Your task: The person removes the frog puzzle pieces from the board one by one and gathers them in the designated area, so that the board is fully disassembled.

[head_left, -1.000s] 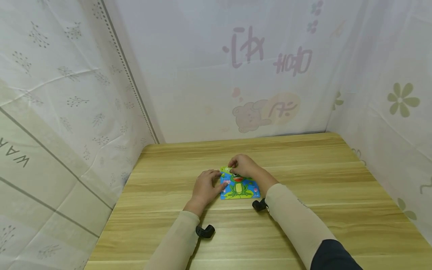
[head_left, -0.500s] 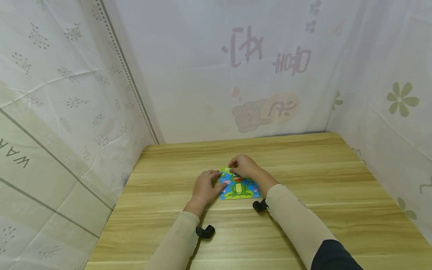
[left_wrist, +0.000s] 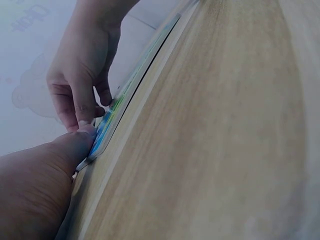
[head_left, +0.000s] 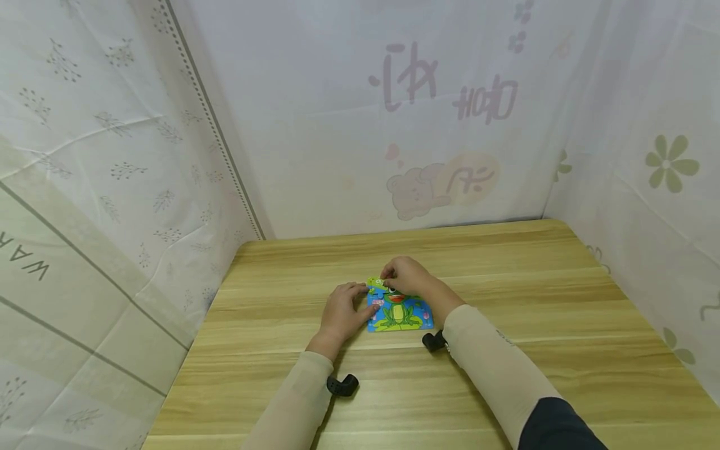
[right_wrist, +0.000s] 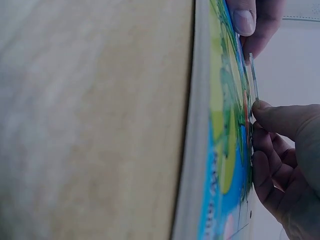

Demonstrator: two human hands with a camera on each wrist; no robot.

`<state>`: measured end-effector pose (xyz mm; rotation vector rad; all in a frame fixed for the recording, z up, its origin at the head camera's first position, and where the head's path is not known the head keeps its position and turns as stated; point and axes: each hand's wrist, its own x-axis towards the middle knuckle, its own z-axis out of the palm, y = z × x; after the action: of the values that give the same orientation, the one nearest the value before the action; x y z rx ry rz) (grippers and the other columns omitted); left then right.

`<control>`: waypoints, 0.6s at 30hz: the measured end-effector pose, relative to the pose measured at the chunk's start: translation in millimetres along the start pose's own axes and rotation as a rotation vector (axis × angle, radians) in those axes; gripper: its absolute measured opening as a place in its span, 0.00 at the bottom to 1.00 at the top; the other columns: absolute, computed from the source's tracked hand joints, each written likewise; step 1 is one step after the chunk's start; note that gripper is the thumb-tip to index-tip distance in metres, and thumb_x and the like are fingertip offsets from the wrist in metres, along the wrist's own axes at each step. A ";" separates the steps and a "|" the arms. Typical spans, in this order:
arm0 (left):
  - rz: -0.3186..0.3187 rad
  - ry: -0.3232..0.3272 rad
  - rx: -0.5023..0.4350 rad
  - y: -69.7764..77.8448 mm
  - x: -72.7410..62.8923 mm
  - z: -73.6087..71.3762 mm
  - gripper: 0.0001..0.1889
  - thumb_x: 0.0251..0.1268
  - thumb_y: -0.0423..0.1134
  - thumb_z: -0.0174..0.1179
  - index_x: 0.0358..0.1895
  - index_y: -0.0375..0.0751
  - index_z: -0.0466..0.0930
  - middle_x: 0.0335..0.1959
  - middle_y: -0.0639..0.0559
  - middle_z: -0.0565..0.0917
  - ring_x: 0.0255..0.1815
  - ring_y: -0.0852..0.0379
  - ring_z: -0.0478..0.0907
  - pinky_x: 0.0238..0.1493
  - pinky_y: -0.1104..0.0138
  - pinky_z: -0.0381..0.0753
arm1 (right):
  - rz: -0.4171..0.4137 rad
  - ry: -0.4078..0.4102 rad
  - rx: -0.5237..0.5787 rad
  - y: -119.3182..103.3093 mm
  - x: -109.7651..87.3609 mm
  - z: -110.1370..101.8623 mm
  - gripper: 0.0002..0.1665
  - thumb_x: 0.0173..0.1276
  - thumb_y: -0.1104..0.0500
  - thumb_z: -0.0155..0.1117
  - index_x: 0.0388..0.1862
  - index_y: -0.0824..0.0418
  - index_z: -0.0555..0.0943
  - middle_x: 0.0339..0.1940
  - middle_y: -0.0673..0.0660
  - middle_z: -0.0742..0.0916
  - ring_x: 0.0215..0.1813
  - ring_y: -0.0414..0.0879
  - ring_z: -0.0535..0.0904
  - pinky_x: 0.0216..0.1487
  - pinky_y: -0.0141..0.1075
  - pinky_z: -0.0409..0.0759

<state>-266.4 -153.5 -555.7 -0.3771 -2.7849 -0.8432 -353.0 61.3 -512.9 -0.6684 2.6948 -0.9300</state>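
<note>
A frog jigsaw puzzle (head_left: 397, 317) in a flat tray lies on the wooden table, blue and green with a yellow-bellied frog. My right hand (head_left: 406, 277) is over its upper part. Its thumb and fingers pinch a thin puzzle piece (right_wrist: 254, 79), which stands up edge-on from the picture in the right wrist view. From the left, my left hand (head_left: 343, 311) rests against the puzzle, fingers extended at the upper left corner and thumb on the left edge. In the left wrist view the left thumb (left_wrist: 75, 145) lies at the tray's near corner. The right hand covers the puzzle's upper right.
The wooden table (head_left: 270, 375) extends around the puzzle on all sides. Behind and beside it hang pale printed curtains (head_left: 315, 125). Black curved mounts (head_left: 342, 385) sit at both wrists, close above the tabletop.
A blue piece near the puzzle's upper left has come up from the picture and now shows beside my right fingertips. Both hands stay in nearly the same place.
</note>
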 end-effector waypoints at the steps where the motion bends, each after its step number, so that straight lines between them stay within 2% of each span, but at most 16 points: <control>1: -0.001 -0.003 0.000 0.4 0.0 -0.2 0.30 0.65 0.62 0.70 0.63 0.49 0.84 0.66 0.53 0.81 0.72 0.48 0.72 0.76 0.51 0.69 | 0.000 0.001 0.002 0.3 0.0 0.0 0.05 0.73 0.59 0.70 0.44 0.52 0.90 0.38 0.45 0.89 0.41 0.40 0.84 0.49 0.40 0.86; 8: 0.016 0.009 0.002 0.4 0.5 -0.1 0.29 0.65 0.61 0.70 0.63 0.48 0.84 0.66 0.52 0.81 0.71 0.47 0.73 0.74 0.50 0.71 | 0.011 -0.001 0.048 4.0 -0.1 0.4 0.07 0.74 0.61 0.68 0.47 0.55 0.89 0.38 0.45 0.89 0.40 0.39 0.85 0.44 0.37 0.86; 18: -0.001 -0.002 0.007 -1.4 1.5 0.9 0.30 0.65 0.62 0.69 0.63 0.49 0.84 0.66 0.52 0.81 0.71 0.49 0.73 0.74 0.52 0.71 | -0.011 0.044 0.120 13.2 -1.2 -2.6 0.06 0.71 0.61 0.73 0.45 0.56 0.89 0.37 0.48 0.87 0.40 0.43 0.83 0.44 0.38 0.85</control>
<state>-268.4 -153.8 -556.8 -0.3758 -2.7896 -0.8338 -357.4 72.5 -519.1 -0.6456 2.6501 -1.1110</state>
